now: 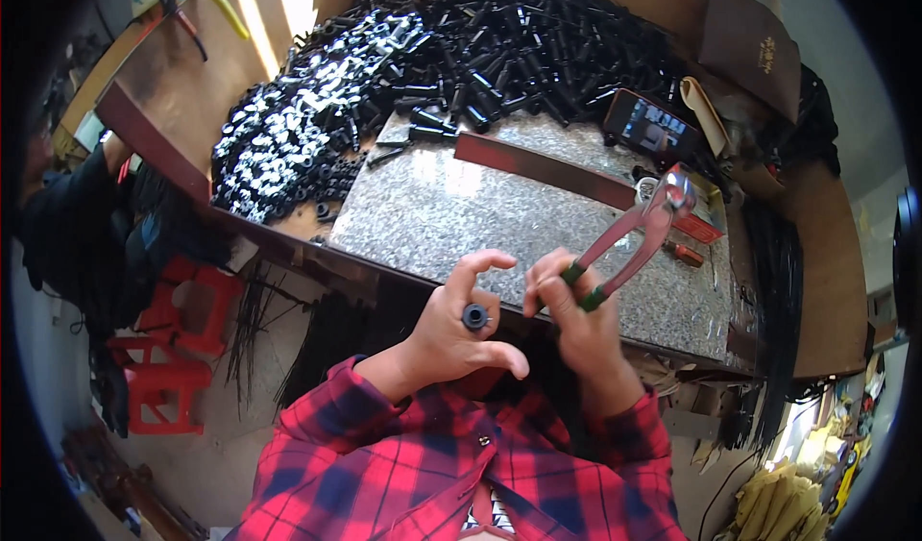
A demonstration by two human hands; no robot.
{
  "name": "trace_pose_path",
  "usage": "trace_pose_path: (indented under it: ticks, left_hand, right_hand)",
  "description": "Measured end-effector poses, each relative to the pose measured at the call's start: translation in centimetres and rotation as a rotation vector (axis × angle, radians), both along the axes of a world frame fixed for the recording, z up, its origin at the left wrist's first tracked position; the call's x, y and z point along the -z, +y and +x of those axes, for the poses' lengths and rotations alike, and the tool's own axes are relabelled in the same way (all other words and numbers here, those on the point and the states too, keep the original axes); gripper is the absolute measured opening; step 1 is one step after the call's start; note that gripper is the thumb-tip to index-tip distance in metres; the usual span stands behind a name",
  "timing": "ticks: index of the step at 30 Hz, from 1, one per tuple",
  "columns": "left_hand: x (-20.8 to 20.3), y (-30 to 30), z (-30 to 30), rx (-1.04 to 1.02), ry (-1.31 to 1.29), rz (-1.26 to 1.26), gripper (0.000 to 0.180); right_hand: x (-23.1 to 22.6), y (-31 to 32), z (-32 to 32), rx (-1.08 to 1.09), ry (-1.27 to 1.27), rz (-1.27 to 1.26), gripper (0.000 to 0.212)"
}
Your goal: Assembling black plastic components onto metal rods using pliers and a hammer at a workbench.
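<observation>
Low in front of me, my left hand (437, 334) has its thumb and forefinger spread apart. Its other fingers curl around a black tube-shaped part (474, 317), whose round end with a hole faces up. To its right, my right hand (588, 337) is closed on the green-sleeved handles of a pair of pincers (634, 245). The metal head of the pincers points up and away, over the granite slab (413, 219). Nothing shows between the jaws as far as I can see. A large heap of black tapered parts (538, 46) lies beyond the slab.
Small shiny black pieces (288, 137) are piled at left. A flat dark-red bar (543, 168), a phone (651, 126) and a red box (699, 216) sit on the slab's far side. Black strands (768, 291) hang right. Red stools (168, 392) and another person's dark sleeve (82, 195) are left.
</observation>
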State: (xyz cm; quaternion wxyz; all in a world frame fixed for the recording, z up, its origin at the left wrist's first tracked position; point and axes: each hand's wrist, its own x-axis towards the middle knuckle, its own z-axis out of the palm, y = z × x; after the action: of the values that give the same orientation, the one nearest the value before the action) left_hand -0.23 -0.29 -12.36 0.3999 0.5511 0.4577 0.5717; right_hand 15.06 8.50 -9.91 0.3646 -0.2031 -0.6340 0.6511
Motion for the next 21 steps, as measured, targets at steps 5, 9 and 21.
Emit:
trace_pose_path:
  ticks: [5, 9, 21]
  left_hand:
    - [0.7, -0.4, 0.0, -0.01, -0.079, -0.051, 0.102]
    - [0.8, -0.6, 0.0, -0.043, -0.107, -0.004, 0.099]
    - [0.2, -0.8, -0.1, -0.037, -0.13, -0.073, 0.103]
  right_hand:
    - [1.1, -3.1, -2.0, 0.035, 0.038, 0.168, 0.007]
    - [0.9, -3.2, -1.9, 0.04, -0.045, 0.259, 0.006]
    - [2.5, -2.3, -1.6, -0.003, -0.038, 0.516, 0.032]
